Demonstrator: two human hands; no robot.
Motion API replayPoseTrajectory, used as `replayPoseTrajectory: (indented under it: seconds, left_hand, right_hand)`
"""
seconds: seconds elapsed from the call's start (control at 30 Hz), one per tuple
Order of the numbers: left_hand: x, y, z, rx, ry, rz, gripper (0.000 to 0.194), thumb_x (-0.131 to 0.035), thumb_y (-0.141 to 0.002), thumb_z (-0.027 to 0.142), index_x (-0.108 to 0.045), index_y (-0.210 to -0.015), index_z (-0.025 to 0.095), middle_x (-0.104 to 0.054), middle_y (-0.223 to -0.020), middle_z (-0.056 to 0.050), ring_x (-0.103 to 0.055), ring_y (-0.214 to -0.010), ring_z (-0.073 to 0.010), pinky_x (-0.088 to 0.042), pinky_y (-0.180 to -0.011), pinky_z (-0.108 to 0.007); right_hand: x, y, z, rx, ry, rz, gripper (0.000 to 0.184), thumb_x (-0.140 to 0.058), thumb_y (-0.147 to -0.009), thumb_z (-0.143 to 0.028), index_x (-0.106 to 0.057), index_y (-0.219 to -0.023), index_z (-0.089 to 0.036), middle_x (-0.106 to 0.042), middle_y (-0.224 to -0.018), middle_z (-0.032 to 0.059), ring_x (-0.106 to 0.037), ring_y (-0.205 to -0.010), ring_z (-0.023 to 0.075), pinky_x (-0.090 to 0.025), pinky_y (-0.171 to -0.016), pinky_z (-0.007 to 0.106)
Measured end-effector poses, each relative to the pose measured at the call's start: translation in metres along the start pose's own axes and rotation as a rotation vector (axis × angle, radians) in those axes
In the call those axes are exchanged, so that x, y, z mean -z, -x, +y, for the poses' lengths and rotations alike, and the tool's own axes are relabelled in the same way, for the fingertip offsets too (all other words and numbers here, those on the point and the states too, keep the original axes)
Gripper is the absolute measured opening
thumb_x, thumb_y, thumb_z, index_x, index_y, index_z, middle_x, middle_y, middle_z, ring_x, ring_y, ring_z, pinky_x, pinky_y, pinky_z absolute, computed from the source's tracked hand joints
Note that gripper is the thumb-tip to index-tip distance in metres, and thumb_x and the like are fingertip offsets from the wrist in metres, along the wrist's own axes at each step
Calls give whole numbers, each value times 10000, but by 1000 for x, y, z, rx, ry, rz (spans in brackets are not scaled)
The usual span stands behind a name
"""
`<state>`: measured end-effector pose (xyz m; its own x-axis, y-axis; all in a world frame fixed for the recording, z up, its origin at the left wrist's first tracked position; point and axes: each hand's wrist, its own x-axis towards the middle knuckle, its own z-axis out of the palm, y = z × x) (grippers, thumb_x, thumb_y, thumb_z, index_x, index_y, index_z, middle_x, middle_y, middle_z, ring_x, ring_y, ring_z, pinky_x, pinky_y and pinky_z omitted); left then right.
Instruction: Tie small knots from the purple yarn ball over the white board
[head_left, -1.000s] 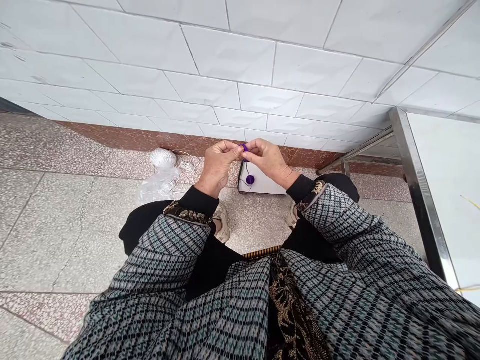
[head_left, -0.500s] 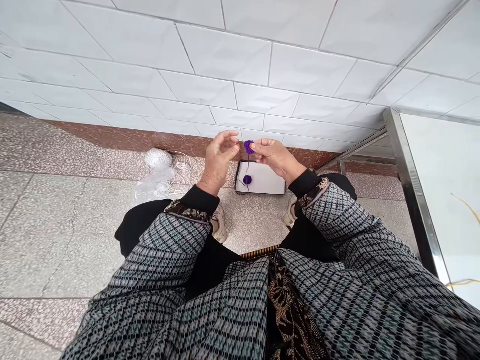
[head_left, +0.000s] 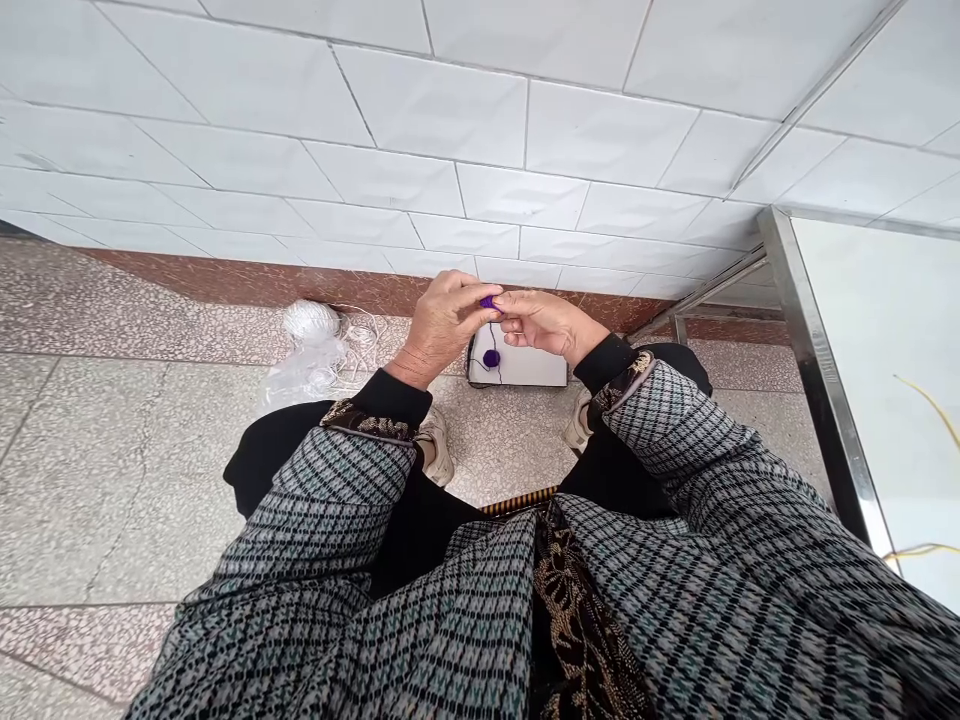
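A small bundle of purple yarn (head_left: 490,303) is pinched between both hands, in front of the wall. My left hand (head_left: 450,315) grips it from the left with thumb and fingertips, covering part of it. From the right, my right hand (head_left: 547,320) holds it between thumb and fingers, its other fingers curled. A strand hangs from the bundle toward a purple yarn ball (head_left: 491,358), which rests at the left of a shallow white box with dark edges (head_left: 536,368) on the floor below.
White string ball (head_left: 311,320), loose white cord (head_left: 361,345) and a clear plastic bag (head_left: 296,378) lie on the floor at left. A tiled wall (head_left: 450,120) rises ahead. At right stands a metal-framed table (head_left: 862,400) with a yellow cord on it.
My left hand has closed onto the yarn bundle, which was held by the right hand alone. Both hands now meet at the bundle, which sits slightly further left and lower.
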<state>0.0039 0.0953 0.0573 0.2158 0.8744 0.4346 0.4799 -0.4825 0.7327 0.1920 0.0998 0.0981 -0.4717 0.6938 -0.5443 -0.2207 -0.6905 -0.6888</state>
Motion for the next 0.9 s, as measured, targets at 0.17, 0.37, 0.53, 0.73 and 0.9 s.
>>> replayPoseTrajectory:
  seconds: [0.17, 0.37, 0.53, 0.73, 0.9]
  left_hand:
    - [-3, 1, -2, 0, -40, 55, 134, -849, -810, 189, -732, -813, 254, -668, -846, -15, -623, -914, -245, -553, -942, -456]
    - [-5, 3, -4, -5, -75, 105, 215, -874, -838, 310, -675, -778, 257, -622, -795, -12, -606, -888, -247, -554, -939, -463]
    - [-5, 3, -7, 11, -89, 111, 227, -830, -906, 409, -685, -814, 261, -630, -807, -30, -619, -891, -257, -551, -966, -484]
    - [-4, 4, -7, -28, -118, 65, 341, -780, -916, 621, -697, -862, 295, -634, -821, -58, -626, -936, -307, -504, -988, -530]
    - [-3, 2, -4, -25, -114, 13, 368, -773, -923, 653, -718, -967, 292, -670, -864, -66, -644, -1009, -302, -484, -1044, -536]
  right_hand:
    - [3, 0, 3, 57, 55, 21, 274, -943, -881, -288, -704, -803, -179, -644, -663, -32, -524, -573, 63, -532, -570, 168]
    - [3, 3, 5, 175, 133, 33, 256, -951, -865, -286, -713, -839, -195, -673, -731, -28, -579, -614, 71, -590, -677, 218]
    - [4, 4, 3, 222, 139, 51, 225, -954, -843, -229, -733, -859, -188, -725, -774, -12, -666, -687, 84, -619, -744, 238]
    - [4, 4, 2, 192, 149, 71, 185, -907, -893, -211, -735, -838, -172, -695, -712, -23, -602, -622, 68, -589, -670, 200]
    - [3, 2, 2, 195, 191, 70, 221, -913, -904, -251, -720, -831, -173, -626, -652, -47, -532, -582, 60, -544, -602, 177]
